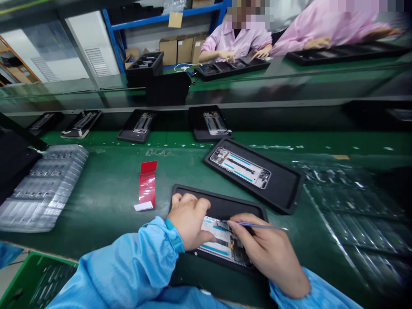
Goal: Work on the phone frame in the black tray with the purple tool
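Note:
My left hand [189, 221] lies over the left part of a phone frame [215, 240], fingers apart and thumb resting on the frame's face. That frame, with light blue strips and dark components at its right end, sits in a black tray [234, 206]. Between the thumb and fingers of my right hand [268, 246] is a thin purplish rod-shaped tool [257, 225]. Its tip reaches over the upper part of the frame; I cannot make out its exact kind. Just behind, a second black tray [286, 189] carries another phone frame [241, 167].
A red film strip [147, 184] lies left of my hands. Clear plastic trays are stacked at left [61, 189], and another clear tray [354, 206] lies right. Several black trays with phone frames [143, 123] line the back. Beyond, co-workers in pink [240, 40] handle trays.

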Demonstrator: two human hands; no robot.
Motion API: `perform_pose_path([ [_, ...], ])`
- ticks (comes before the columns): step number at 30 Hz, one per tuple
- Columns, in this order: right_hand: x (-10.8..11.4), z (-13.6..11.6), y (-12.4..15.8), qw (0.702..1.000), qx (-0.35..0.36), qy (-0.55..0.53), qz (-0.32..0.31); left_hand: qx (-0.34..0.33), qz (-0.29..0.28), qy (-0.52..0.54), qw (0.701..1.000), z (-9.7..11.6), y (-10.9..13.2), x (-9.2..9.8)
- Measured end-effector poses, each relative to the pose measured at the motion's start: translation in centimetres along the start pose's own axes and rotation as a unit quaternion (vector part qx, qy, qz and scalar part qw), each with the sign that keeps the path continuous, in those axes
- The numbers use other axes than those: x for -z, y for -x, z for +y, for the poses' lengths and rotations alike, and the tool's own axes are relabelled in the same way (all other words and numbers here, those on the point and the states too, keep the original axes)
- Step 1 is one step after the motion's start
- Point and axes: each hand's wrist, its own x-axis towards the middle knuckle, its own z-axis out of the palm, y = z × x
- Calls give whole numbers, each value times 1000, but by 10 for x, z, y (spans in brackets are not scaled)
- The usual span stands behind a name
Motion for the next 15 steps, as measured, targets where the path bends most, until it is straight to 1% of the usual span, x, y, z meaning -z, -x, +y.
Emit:
perform_pose_path([
  [6,0,0,1,1000,-3,-11,-5,0,0,-1,1000,0,-1,-1],
  [10,-2,1,0,999,18,-14,-26,-2,-2,-3,1000,0,0,-1],
  [15,-5,-4,-1,999,31,-5,-12,-4,-6,-8,1000,0,0,0],
])
